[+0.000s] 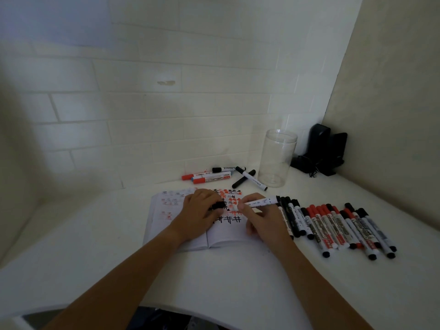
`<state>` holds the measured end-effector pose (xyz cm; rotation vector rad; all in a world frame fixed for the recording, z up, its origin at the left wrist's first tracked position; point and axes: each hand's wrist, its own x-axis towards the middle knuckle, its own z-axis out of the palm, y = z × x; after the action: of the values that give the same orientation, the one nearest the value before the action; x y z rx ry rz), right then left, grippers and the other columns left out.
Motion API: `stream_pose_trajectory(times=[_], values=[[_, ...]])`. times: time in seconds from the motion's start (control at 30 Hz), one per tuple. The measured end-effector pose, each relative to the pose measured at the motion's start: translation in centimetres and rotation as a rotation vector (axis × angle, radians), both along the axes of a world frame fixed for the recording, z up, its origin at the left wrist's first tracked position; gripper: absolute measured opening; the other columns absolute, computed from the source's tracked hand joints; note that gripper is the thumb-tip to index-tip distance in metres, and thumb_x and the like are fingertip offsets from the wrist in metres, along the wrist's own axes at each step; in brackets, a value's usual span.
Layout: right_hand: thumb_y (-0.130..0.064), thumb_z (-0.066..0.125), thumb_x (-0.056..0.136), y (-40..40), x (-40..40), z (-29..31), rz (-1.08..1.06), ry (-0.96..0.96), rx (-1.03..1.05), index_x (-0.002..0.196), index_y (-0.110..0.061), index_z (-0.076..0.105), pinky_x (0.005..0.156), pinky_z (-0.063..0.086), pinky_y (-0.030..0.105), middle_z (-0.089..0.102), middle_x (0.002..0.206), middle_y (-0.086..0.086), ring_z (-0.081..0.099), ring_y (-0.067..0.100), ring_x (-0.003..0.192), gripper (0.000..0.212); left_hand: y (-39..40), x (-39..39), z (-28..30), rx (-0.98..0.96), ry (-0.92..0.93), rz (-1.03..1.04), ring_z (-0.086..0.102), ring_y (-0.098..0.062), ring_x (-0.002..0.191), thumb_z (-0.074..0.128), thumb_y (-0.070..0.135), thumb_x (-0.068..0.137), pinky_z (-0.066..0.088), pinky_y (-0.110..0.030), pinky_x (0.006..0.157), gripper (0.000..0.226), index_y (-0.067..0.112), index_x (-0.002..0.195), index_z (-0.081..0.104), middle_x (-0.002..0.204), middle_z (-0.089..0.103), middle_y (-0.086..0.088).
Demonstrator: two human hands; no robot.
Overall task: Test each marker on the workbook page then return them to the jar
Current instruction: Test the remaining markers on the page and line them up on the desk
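White surface [71, 234] in a tiled corner. Right hand [262, 217] pinches a whiteboard marker [260, 201] over the workbook [181, 236]; left hand [200, 210] holds its black cap [217, 206]. Light, rigid, smooth barrel: best gripped mid-barrel. Empty jar [277, 158] stands toward the far right corner.

The upper centre of the workbook page [223, 231] is covered by both hands. The tip of the marker [259, 202] is hidden behind the right hand [262, 217]. Print on the marker barrels cannot be read.
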<state>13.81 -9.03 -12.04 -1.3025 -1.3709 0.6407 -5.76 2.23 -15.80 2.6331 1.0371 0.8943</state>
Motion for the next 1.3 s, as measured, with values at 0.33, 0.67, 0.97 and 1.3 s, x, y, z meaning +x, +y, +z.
stream_pose_trajectory(times=[0.33,0.67,0.97,1.3], values=[[-0.017,0.078,0.090,0.6,-0.2,-0.8,0.103,0.084,-0.065,0.100,-0.017,0.076,0.054,0.045,0.021,0.072,0.072,-0.002,0.060,0.013,0.059,0.009,-0.9,0.2,0.8,0.132,-0.070,-0.220,0.052,-0.012,0.099,0.062,0.035,0.097,0.047,-0.034,0.085,0.023,0.020,0.114,0.067,0.105,0.063,0.005],[-0.045,0.046,0.100,1.0,0.7,-0.5,0.165,0.366,-0.126,0.110,-0.020,0.076,0.051,0.038,0.027,0.066,0.081,0.011,0.052,0.019,0.057,0.041,-1.8,-0.2,1.3,0.055,-0.142,-0.191,0.051,-0.003,0.089,0.048,0.035,0.104,0.043,-0.019,0.079,0.022,0.021,0.111,0.064,0.096,0.061,0.009],[-0.046,0.058,0.098,1.9,-0.3,-2.6,0.023,-0.343,-0.071,0.077,-0.028,0.067,0.059,0.038,0.023,0.062,0.068,-0.008,0.053,0.007,0.063,0.029,-2.0,-0.2,1.7,-0.175,-0.210,-0.270,0.064,-0.013,0.071,0.071,0.046,0.090,0.053,-0.035,0.067,0.020,0.033,0.105,0.071,0.086,0.072,0.011],[-0.038,0.055,0.103,1.9,-0.3,-2.8,0.051,-0.540,-0.039,0.089,-0.041,0.059,0.055,0.035,0.017,0.058,0.069,-0.013,0.051,0.004,0.061,0.015,-1.2,-0.1,1.2,-0.140,-0.202,-0.225,0.055,-0.005,0.069,0.071,0.031,0.091,0.041,-0.018,0.062,0.012,0.019,0.091,0.073,0.077,0.065,0.007]])
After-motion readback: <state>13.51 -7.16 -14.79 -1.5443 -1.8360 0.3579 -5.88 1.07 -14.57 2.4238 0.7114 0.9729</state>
